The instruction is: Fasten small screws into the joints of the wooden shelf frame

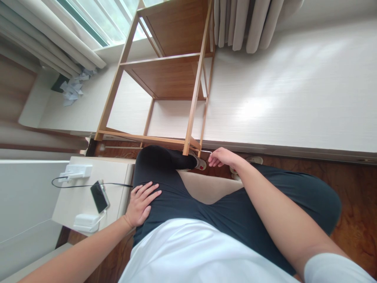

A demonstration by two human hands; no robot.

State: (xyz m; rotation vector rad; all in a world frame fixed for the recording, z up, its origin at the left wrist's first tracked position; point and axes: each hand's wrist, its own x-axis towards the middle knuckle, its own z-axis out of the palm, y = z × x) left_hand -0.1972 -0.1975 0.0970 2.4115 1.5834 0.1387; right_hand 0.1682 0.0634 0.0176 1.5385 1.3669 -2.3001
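A wooden shelf rack (194, 103) leans out over the window ledge, its lower posts by my knees. My right hand (223, 157) is just right of the nearest post's lower end, fingers curled together. From its fingertips a thin, bright metal rod (206, 151) runs left towards the post; it looks like a hex key. Whether its tip sits in the wood is too small to tell. My left hand (144, 202) lies flat on my thigh, fingers spread, holding nothing.
A white bedside cabinet (63, 208) on the left carries a phone (100, 196), a white plug adapter (75, 172), a white box-shaped charger (86, 223) and a black cable. Crumpled paper scraps (72, 89) lie on the ledge (282, 102). Curtains (235, 25) hang behind the rack.
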